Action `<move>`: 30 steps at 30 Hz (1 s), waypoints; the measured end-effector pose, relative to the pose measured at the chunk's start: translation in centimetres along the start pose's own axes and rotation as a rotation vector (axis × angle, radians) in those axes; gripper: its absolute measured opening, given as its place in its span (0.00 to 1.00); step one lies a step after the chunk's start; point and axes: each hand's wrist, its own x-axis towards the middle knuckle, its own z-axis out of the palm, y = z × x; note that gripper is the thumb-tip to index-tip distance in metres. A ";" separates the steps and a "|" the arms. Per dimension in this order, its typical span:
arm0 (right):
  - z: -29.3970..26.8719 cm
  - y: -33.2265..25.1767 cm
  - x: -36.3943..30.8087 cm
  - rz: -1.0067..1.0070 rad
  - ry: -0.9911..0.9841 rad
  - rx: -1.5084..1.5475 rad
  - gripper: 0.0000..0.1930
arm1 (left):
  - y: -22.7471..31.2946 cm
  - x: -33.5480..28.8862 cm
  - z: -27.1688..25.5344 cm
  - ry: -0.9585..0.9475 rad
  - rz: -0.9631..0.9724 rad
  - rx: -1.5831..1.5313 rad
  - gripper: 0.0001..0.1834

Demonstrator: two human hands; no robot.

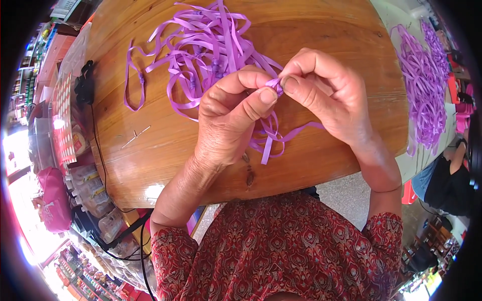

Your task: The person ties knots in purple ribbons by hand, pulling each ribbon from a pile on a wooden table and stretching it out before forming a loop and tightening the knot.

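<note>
A ribbon heap [211, 50] covers the tabletop's [326, 165] far edge, while the left hand [231, 118] and right hand [326, 93] pinch one ribbon [273, 135] between closed fingertips.

Both forearms rise from the lower edge and meet mid-frame, the left hand [228, 118] curled with thumb pressed toward its forefinger, the right hand [326, 90] arched opposite, its thumb and forefinger tips pinched tight beside the left's.
</note>
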 end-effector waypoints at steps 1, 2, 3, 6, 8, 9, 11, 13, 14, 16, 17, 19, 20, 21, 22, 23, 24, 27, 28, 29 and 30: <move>0.3 0.5 0.0 -0.091 0.040 -0.045 0.02 | 0.0 0.0 0.0 0.003 0.009 -0.022 0.07; 0.4 0.7 0.0 -0.182 0.082 -0.093 0.03 | 0.0 0.0 0.0 0.000 0.010 -0.022 0.07; 0.3 0.6 0.1 -0.185 0.083 -0.096 0.03 | -0.1 0.1 -0.1 -0.007 -0.002 -0.041 0.06; 0.1 0.5 0.3 -0.416 0.111 -0.409 0.07 | -0.1 0.0 -0.3 -0.010 -0.025 -0.087 0.06; 0.0 0.4 0.5 -0.564 0.071 -0.533 0.09 | 0.0 -0.1 -0.3 -0.008 -0.036 -0.115 0.06; 0.0 0.4 0.5 -0.568 0.071 -0.534 0.09 | 0.0 -0.1 -0.2 -0.001 -0.047 -0.124 0.06; -0.1 0.4 0.6 -0.596 0.059 -0.532 0.10 | 0.2 -0.1 -0.3 0.007 -0.055 -0.130 0.06; -0.2 0.3 0.6 -0.590 0.057 -0.538 0.10 | 0.3 -0.1 -0.5 -0.048 -0.066 -0.120 0.06; -0.3 0.2 0.6 -0.578 0.058 -0.547 0.10 | 0.3 -0.1 -0.4 -0.050 -0.067 -0.121 0.06; -0.4 0.1 0.7 -0.587 0.049 -0.558 0.11 | 0.3 -0.1 0.0 0.001 -0.024 -0.032 0.05; -0.4 0.1 0.7 -0.598 0.038 -0.566 0.11 | 0.3 -0.1 0.1 0.001 -0.024 -0.032 0.05; -0.6 -0.1 0.8 -0.607 0.036 -0.581 0.11 | 0.4 -0.1 0.4 0.017 -0.040 0.000 0.05; -0.7 -0.1 0.8 -0.617 0.033 -0.596 0.12 | 0.5 0.0 0.4 0.018 -0.040 0.000 0.05; -0.7 -0.1 0.8 -0.617 0.033 -0.596 0.12 | 0.6 0.0 0.3 0.024 -0.066 0.017 0.05; -0.8 -0.1 0.7 -0.621 0.024 -0.602 0.11 | 0.7 0.0 0.3 0.031 -0.091 0.035 0.05; -0.8 -0.1 0.7 -0.625 0.016 -0.609 0.11 | 0.7 0.0 0.2 0.031 -0.092 0.034 0.05; -0.8 -0.2 0.7 -0.625 0.016 -0.610 0.11 | 0.7 0.1 0.1 0.024 -0.083 0.058 0.05; -0.8 -0.4 0.5 -0.533 -0.004 -0.517 0.09 | 0.5 0.0 0.0 0.010 -0.051 0.083 0.06; -0.9 -0.4 0.4 -0.470 -0.013 -0.458 0.08 | 0.5 0.0 0.0 0.004 -0.028 0.085 0.06; -0.9 -0.4 0.4 -0.409 -0.023 -0.397 0.07 | 0.5 0.0 0.1 0.005 -0.028 0.086 0.06; -0.9 -0.3 0.4 -0.409 -0.023 -0.397 0.07 | 0.7 0.0 0.2 0.008 -0.017 0.133 0.06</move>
